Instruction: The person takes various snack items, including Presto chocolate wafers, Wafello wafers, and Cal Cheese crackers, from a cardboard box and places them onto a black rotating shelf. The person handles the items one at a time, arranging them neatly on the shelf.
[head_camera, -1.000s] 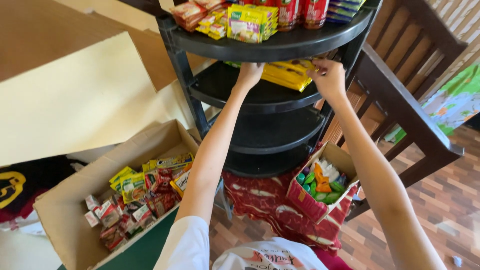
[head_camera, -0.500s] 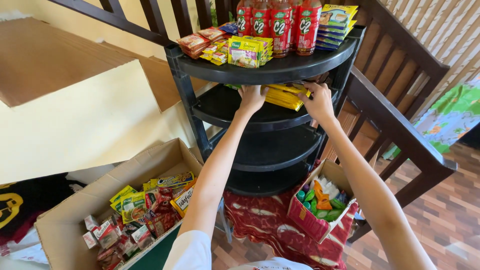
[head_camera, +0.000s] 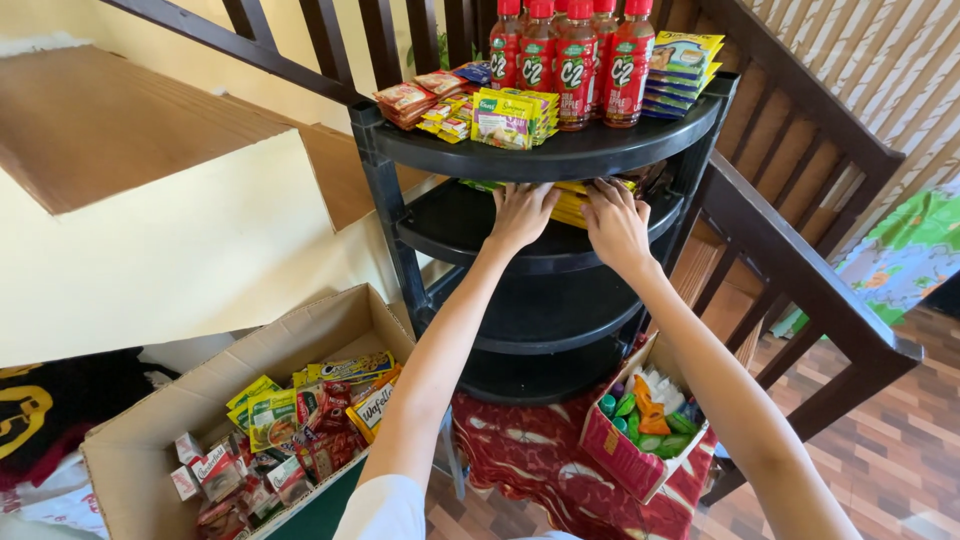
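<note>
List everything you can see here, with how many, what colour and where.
shelf rack: one, black, rounded tiers, centre
bottles: at least four, red with red caps, top tier
sachet packs: several stacks, yellow, green and red, top tier front
flat packets: one stack, yellow and blue, top tier right
yellow packets: a few, yellow, second tier, under the hands
cardboard box: one, brown, open, lower left, full of mixed snack packets
small carton: one, red, lower right of the rack, holding green, orange and white items
cloth: one, red patterned, under the rack
railing: dark wood, right
left hand: on the yellow packets
right hand: on the yellow packets
</note>
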